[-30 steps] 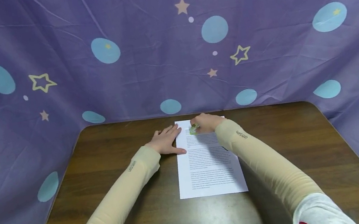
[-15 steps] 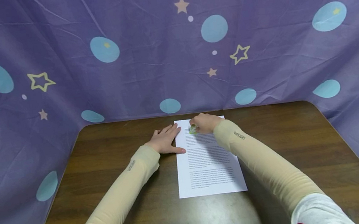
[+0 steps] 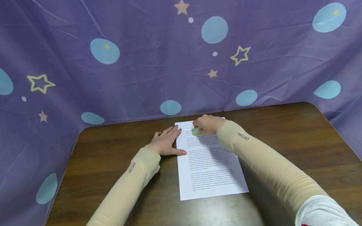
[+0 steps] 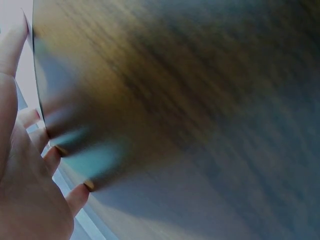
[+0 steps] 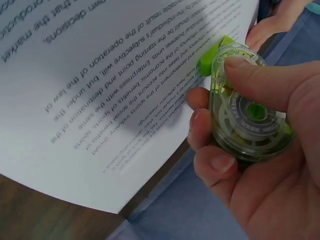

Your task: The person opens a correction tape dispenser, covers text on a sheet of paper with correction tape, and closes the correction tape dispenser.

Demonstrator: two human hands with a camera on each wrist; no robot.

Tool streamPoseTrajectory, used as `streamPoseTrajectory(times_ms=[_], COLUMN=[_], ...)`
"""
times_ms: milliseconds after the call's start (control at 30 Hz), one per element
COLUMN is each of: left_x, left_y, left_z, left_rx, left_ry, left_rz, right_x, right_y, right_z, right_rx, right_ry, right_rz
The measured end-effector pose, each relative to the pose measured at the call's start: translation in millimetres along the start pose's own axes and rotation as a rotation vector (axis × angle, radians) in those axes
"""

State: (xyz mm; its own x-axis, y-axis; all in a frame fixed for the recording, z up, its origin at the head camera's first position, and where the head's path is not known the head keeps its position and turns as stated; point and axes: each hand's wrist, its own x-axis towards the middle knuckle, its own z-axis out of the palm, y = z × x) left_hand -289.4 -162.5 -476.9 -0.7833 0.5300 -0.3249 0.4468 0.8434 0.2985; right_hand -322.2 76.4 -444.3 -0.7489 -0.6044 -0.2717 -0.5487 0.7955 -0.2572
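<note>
A sheet of printed paper [image 3: 213, 179] lies on the wooden table, its text upside down in the right wrist view. My right hand [image 3: 209, 124] grips a clear and green correction tape dispenser [image 5: 250, 107], thumb on one side and curled fingers on the other. The dispenser's bright green tip [image 5: 212, 57] is at the printed lines near the top of the sheet. My left hand [image 3: 166, 142] lies with fingers spread at the paper's upper left edge, thumb and fingertips on or by the margin. In the left wrist view, its fingers [image 4: 77, 197] are seen from the palm side.
The brown wooden table [image 3: 129, 216] extends on both sides of the sheet and towards me. A purple cloth [image 3: 160, 72] with stars and blue ovals hangs behind the table's far edge and along both sides.
My right hand, with the correction tape dispenser, has shifted slightly to the right along the upper text lines. The left hand keeps its place on the sheet. The head view has moved a little.
</note>
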Motion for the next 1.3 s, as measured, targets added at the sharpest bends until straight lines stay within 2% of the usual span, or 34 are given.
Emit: streamPoseTrajectory(times_ms=[233,700,900,1300], left_x=[5.6,11.0,14.9,14.1], left_y=[-6.4,-13.0,-15.7,-15.1], left_z=[6.1,6.0,10.0,8.1], left_rx=[-0.009,-0.005,-0.007,-0.017], left_ry=[-0.019,-0.002,-0.004,0.003], left_rz=[-0.008,0.004,0.012,0.016], right_x=[1.0,4.0,5.3,3.5], right_y=[2,-3,-3,-4], right_z=[4,-1,-1,-4], right_rx=[0.06,0.007,-0.015,-0.014], right_ry=[-0.011,0.019,0.001,-0.022], right_rz=[-0.021,-0.058,-0.04,-0.005])
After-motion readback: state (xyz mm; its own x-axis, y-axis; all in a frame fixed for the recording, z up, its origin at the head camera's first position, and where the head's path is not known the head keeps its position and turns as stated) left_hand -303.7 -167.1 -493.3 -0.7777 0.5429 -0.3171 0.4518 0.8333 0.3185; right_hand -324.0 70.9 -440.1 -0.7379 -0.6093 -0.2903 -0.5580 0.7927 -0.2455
